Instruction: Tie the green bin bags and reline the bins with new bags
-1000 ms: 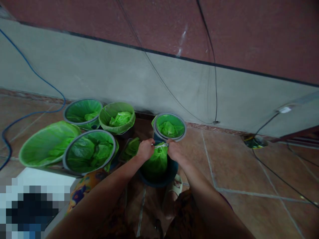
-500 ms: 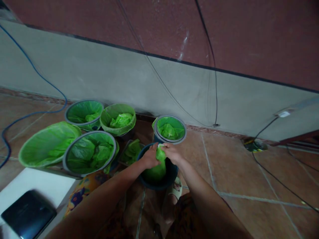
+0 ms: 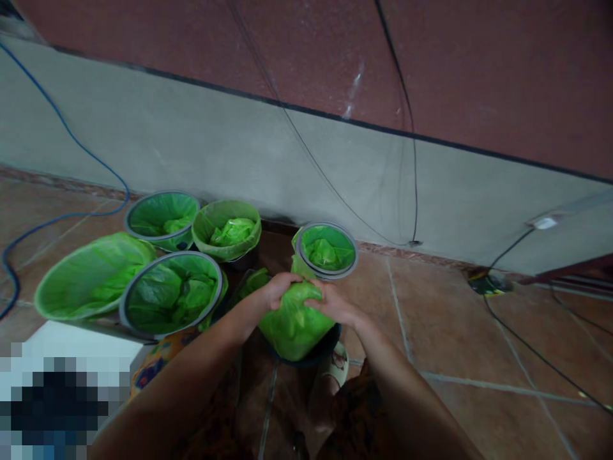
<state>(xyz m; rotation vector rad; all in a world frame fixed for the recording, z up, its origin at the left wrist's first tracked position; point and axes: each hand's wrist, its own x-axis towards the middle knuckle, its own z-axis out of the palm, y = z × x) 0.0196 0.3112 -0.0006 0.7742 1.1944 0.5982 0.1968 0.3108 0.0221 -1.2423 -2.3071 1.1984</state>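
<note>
A thin green plastic bag [image 3: 297, 322] spreads over the mouth of a dark blue bin [image 3: 320, 358] on the floor before me. My left hand [image 3: 280, 289] grips the bag's upper left edge. My right hand [image 3: 331, 300] is closed on its upper right edge, with the fingers bent over the plastic. Much of the bin is hidden under the bag. Just behind my hands stands a grey-rimmed bin [image 3: 327, 249] lined with the same green plastic.
Several lined bins stand on the left, among them a front grey-rimmed bin [image 3: 172, 294] and a wide bin [image 3: 93, 278]. A white surface [image 3: 90, 338] is at lower left. A blue cable [image 3: 71, 134] and a black cable [image 3: 527, 348] lie at the sides. My slipper [image 3: 339, 364] is beside the bin.
The green bag, bunched narrowly inside the bin before, has opened out wide and now covers much of its mouth. My hands have shifted slightly and still hold it.
</note>
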